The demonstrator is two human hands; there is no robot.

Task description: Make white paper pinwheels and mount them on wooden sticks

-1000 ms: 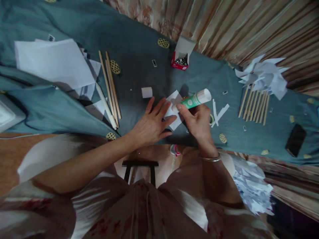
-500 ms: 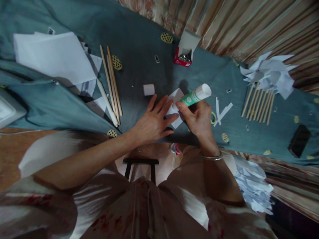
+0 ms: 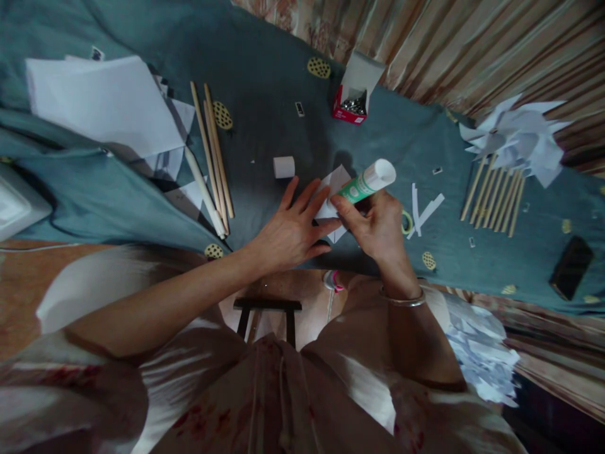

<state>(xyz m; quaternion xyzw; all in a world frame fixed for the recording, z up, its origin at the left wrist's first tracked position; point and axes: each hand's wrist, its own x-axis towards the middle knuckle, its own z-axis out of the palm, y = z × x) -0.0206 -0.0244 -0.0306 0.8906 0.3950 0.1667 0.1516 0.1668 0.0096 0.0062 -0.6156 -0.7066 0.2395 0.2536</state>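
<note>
My right hand (image 3: 375, 221) grips a green and white glue stick (image 3: 363, 183), tilted with its working end down on a small folded white paper (image 3: 338, 178). The spot where the stick meets the paper is partly hidden by my fingers. My left hand (image 3: 302, 224) lies with its fingers spread, pressing the left side of that paper against the table. Just beyond my left fingertips is the white glue stick cap (image 3: 284, 167). Right of my right hand lie a roll of green tape (image 3: 406, 222) and white paper strips (image 3: 425, 213).
Wooden sticks (image 3: 215, 157) and white paper sheets (image 3: 104, 104) lie to the left. An open red box (image 3: 350, 107) of small metal pieces stands at the back. Paper pinwheels (image 3: 515, 135) on sticks and a black phone (image 3: 571, 268) are on the right of the cloth.
The glue stick in my right hand has shifted slightly to the left and toward me over the paper. My left hand stays in place, fingers spread.
</note>
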